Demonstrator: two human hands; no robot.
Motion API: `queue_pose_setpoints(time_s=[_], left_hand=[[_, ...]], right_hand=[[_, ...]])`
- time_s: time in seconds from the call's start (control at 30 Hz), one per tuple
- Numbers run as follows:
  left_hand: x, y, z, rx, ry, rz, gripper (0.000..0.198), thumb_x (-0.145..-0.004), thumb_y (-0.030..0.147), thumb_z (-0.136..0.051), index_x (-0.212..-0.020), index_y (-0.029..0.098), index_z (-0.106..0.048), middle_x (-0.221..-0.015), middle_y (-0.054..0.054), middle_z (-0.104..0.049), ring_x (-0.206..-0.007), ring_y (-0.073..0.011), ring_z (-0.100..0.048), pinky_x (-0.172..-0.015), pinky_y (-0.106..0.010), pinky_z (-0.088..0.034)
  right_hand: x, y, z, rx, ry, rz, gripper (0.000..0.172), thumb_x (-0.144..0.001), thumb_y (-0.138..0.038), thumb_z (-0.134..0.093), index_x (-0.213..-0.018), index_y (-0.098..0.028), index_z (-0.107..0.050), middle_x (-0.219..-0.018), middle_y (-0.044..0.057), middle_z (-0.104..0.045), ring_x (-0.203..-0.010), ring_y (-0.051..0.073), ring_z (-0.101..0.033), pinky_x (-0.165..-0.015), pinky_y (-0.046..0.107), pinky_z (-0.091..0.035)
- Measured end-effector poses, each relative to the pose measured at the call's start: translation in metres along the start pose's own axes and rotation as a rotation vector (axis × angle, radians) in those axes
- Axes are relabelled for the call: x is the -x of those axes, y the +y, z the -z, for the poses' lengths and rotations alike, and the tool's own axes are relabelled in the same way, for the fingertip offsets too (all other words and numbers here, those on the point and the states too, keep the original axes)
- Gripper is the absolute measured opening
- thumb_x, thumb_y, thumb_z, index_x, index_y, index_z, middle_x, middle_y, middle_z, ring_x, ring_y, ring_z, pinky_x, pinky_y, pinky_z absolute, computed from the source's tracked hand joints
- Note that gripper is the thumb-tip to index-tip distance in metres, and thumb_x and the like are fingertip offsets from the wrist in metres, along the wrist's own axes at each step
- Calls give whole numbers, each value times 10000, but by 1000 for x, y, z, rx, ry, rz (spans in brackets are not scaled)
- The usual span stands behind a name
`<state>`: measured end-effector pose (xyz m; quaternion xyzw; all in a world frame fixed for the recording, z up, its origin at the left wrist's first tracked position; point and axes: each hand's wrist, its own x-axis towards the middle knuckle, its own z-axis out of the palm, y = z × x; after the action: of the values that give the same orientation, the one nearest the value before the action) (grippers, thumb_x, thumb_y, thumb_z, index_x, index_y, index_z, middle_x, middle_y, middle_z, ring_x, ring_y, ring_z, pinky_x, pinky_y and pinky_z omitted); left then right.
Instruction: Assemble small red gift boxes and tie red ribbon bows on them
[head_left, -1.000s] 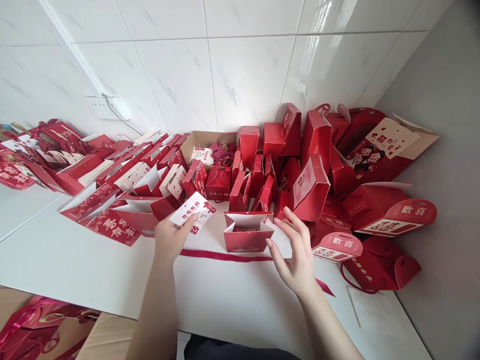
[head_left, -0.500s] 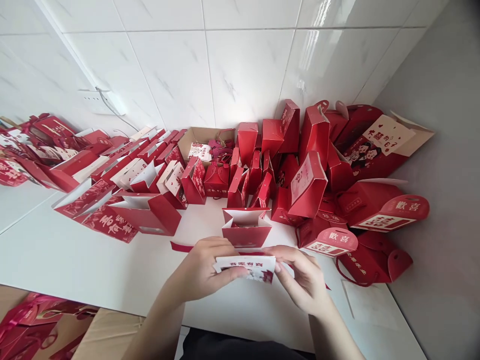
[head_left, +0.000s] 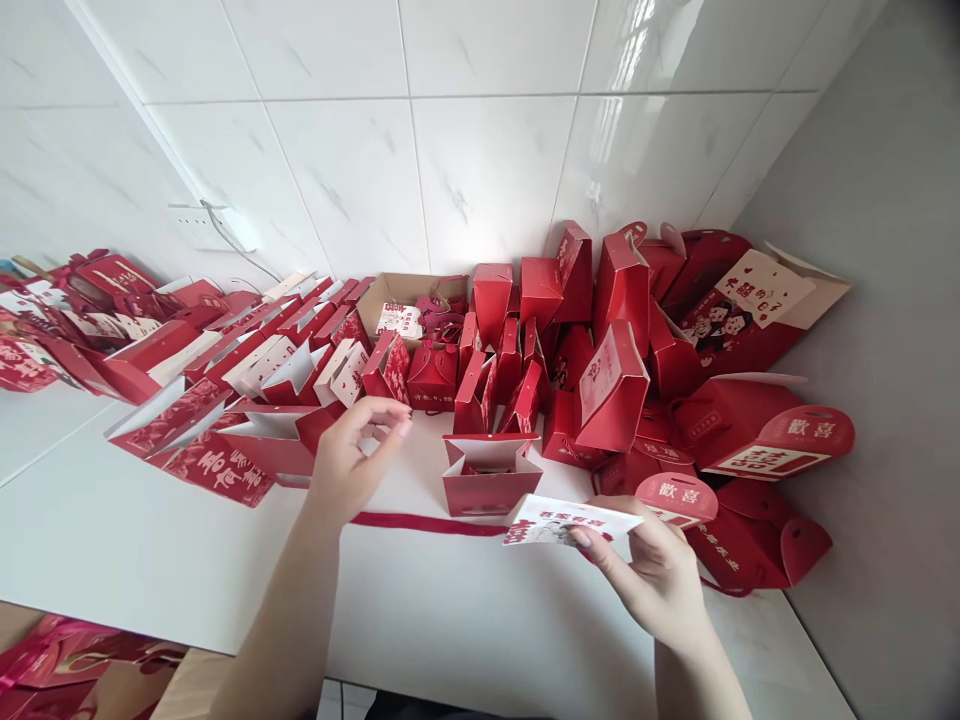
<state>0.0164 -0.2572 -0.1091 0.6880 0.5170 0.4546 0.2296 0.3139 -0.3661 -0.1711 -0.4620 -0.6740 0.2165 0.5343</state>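
Note:
My right hand (head_left: 652, 570) grips a small white folded card bag (head_left: 551, 520) printed with red characters and figures, thumb on its front face. My left hand (head_left: 360, 455) is raised over the table, away from the card bag. Its fingers are curved, with a gap between thumb and forefinger, and I see nothing held. Beyond it stands a red box with patterned sides (head_left: 386, 367). Between my hands an open-topped red gift bag (head_left: 493, 480) stands upright. A flat dark red ribbon (head_left: 427, 523) lies in front of it.
Rows of red and cream gift bags (head_left: 259, 365) fill the left back. Red gift boxes (head_left: 611, 390) crowd the right. An open cardboard box (head_left: 382, 290) holding a printed card and dark red pieces sits by the tiled wall (head_left: 495, 170). More red packaging (head_left: 67, 660) is at lower left.
My left hand has let go of the white card bag and moved left and away from me. My right hand has moved right with it, uncovering more of the ribbon. The view has shifted slightly.

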Motion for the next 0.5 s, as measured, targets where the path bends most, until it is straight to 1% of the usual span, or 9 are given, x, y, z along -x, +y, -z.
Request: queue_pose_setpoints(time_s=[0.03, 0.1, 0.17, 0.23, 0.33, 0.37, 0.4, 0.47, 0.5], left_hand=[[-11, -6, 3, -32, -22, 65, 171, -882, 362, -645, -981, 225, -674, -991, -38, -709, -901, -186, -668, -772, -285, -547], [-32, -14, 8, -103, -43, 109, 218, -876, 404, -633, -1000, 230, -675, -1052, -45, -711, -943, -202, -674, -782, -296, -551], [-56, -16, 12, -194, -56, 88, 242, -871, 423, -620, -1011, 238, -688, -1084, -50, -715, -1002, -218, -673, -825, -309, -550], [-83, -13, 14, -295, -42, 57, 252, -863, 429, -616, -1020, 250, -698, -1097, -46, -719, -991, -218, -682, -874, -328, -543], [-133, -6, 6, -418, -25, -26, 276, -861, 382, -599, -1066, 226, -699, -1185, -70, -701, -1002, -224, -686, -908, -336, -535], [-151, -5, 1, -481, -54, -45, 288, -869, 372, -586, -1083, 219, -706, -1205, -80, -697, -1005, -230, -687, -907, -337, -534], [-170, -4, -6, -547, -122, -62, 287, -889, 352, -557, -1084, 215, -717, -1210, -83, -700, -1032, -236, -684, -908, -331, -531], [-206, -7, -24, -745, -351, -26, 275, -903, 297, -539, -1080, 231, -739, -1158, -73, -728, -1081, -249, -676, -922, -318, -515], [-222, -10, -33, -774, -411, -10, 242, -884, 280, -577, -1044, 238, -755, -1095, -66, -748, -1067, -254, -682, -909, -311, -515]], right_hand=[[0, 3, 1, 3, 10, -13, 172, -908, -135, -651, -1028, -258, -651, -861, -1, -713, -718, 134, -662, -615, 203, -535], [0, 9, 1, 11, 23, -43, 149, -909, -153, -654, -1021, -252, -660, -876, 11, -719, -754, 147, -673, -642, 210, -542], [1, 14, -1, 10, 25, -70, 132, -908, -175, -661, -1019, -246, -660, -881, 16, -719, -764, 150, -679, -658, 207, -547], [1, 18, -6, -9, -1, -91, 125, -905, -199, -667, -1024, -238, -652, -875, 17, -714, -745, 146, -677, -650, 198, -549], [3, 21, -15, -40, -80, -121, 134, -909, -240, -665, -1040, -226, -638, -868, 22, -711, -741, 147, -679, -653, 195, -549], [3, 21, -19, -45, -117, -136, 126, -917, -251, -656, -1038, -223, -638, -869, 25, -714, -751, 149, -682, -665, 196, -549], [3, 22, -23, -54, -154, -149, 106, -928, -261, -640, -1026, -221, -639, -863, 25, -715, -756, 149, -684, -664, 194, -546], [4, 22, -32, -56, -247, -173, 74, -955, -269, -598, -985, -223, -647, -846, 18, -717, -759, 144, -686, -661, 187, -538], [3, 22, -36, -48, -288, -161, 84, -963, -268, -580, -966, -224, -652, -844, 17, -717, -756, 143, -684, -662, 189, -536]])
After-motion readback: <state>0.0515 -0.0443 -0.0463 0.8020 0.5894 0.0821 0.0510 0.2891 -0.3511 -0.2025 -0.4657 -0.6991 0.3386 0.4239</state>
